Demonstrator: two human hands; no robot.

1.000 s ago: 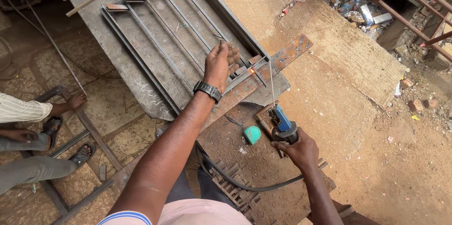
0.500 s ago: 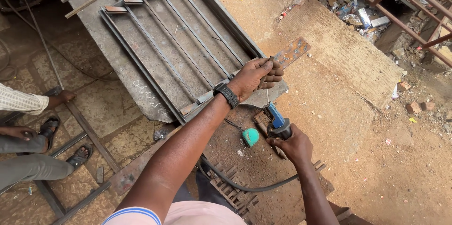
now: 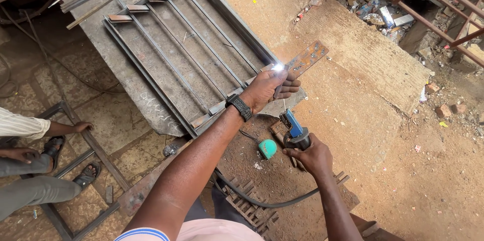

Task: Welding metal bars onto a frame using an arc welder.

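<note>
My left hand [image 3: 266,88] closes its grip on the near corner of the barred steel frame [image 3: 186,44], where a bright spark [image 3: 278,67] glares. My right hand [image 3: 313,158] grips the blue electrode holder [image 3: 292,127], its black cable [image 3: 262,198] trailing over the dirt beside a green tape measure [image 3: 267,148].

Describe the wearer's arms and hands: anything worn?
Both forearms are bare, and both hands, the left hand and the right hand, have no gloves. A dark wristwatch with a wide band sits on the left wrist. At the bottom edge, a short pink sleeve shows a blue and white striped cuff.
</note>
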